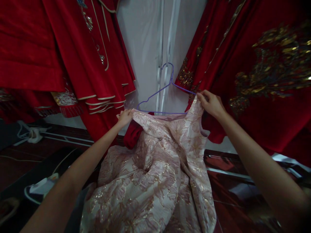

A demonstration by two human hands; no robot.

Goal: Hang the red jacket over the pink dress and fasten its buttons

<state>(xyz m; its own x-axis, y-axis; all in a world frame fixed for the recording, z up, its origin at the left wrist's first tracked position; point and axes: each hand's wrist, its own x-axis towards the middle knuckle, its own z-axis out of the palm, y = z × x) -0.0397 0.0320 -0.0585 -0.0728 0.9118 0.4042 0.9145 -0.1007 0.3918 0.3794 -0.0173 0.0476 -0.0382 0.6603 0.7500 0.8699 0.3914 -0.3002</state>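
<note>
A pale pink dress (155, 174) with a shiny gold pattern spreads below a thin purple hanger (159, 90). My left hand (125, 117) pinches the dress's left shoulder strap, close to the hanger's left end. On the other side, my right hand (211, 103) grips the right strap at the hanger's right end, thumb and fingers closed on the cloth. The hanger's hook points up in front of a pale metal upright; whether it is hooked on anything, I cannot tell. The dress's lower part runs out of view at the bottom.
Red embroidered garments hang at the left (92, 64) and at the right (267, 81). A pale wall with a metal upright (159, 48) stands between them. Low metal rails (65, 138) run near the dark red floor. A white object (43, 186) lies at lower left.
</note>
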